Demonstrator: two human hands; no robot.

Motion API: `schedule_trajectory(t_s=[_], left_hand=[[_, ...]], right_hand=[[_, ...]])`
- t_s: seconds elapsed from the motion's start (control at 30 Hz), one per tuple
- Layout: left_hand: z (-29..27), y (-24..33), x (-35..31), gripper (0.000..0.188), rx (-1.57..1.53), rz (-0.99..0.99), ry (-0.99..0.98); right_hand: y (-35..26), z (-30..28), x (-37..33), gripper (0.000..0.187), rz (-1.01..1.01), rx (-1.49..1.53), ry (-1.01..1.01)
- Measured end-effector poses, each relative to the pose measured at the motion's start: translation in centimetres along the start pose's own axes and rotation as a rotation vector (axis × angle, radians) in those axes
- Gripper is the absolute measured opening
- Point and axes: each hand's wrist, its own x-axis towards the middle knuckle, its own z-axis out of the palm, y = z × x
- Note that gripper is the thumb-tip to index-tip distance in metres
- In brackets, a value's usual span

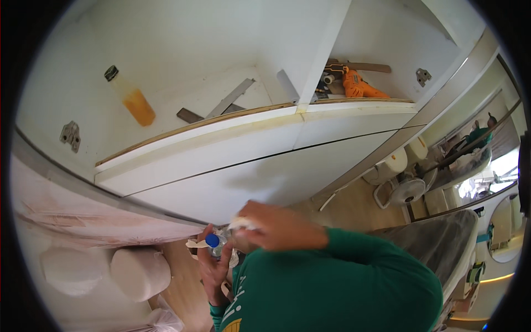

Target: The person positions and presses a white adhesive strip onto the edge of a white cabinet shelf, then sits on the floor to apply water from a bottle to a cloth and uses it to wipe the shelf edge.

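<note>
Lower centre: left hand (213, 271) wrapped around a clear bottle (220, 246) with a blue cap (212, 240). Right hand (271, 224) curled, pinching a white cloth (241, 223) just above the bottle. Orange drill (358, 84) on shelf, upper right.

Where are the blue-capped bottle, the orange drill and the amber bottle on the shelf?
blue-capped bottle (212, 240), head view, on its blue cap.
orange drill (357, 86), head view, on its orange body.
amber bottle (138, 106), head view, on its liquid-filled lower part.

1. White cabinet shelf (182, 105), left compartment: a bottle of orange liquid (133, 99), a metal strip (229, 98), a dark flat piece (189, 115).
2. Right compartment: an orange power drill (357, 84), near a wooden board (368, 67).
</note>
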Motion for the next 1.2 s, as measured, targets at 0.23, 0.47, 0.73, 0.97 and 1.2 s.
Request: schedule_trajectory(t_s=[0.23,0.47,0.73,0.97,1.2], left_hand=[[0.7,-1.4,-0.2,0.070,-0.079,-0.026,0.032],[1.0,-0.5,2.9,0.070,-0.079,-0.091,-0.126],[1.2,-0.4,4.3,0.071,-0.155,-0.138,-0.154],[1.3,-0.1,4.3,0.070,-0.182,-0.154,-0.152],[1.1,-0.7,3.7,0.070,-0.085,-0.109,-0.179]], right_hand=[[-0.5,-22.7,-9.1,0.051,0.232,-0.847,0.934],[1.4,-24.5,-8.0,0.069,0.245,-0.939,0.554],[3.8,-27.4,-8.2,0.047,0.281,-0.709,0.577],[5.9,-28.9,-7.9,0.027,0.226,-0.748,0.845],[3.9,-27.9,-4.3,0.039,0.502,-0.750,0.842]])
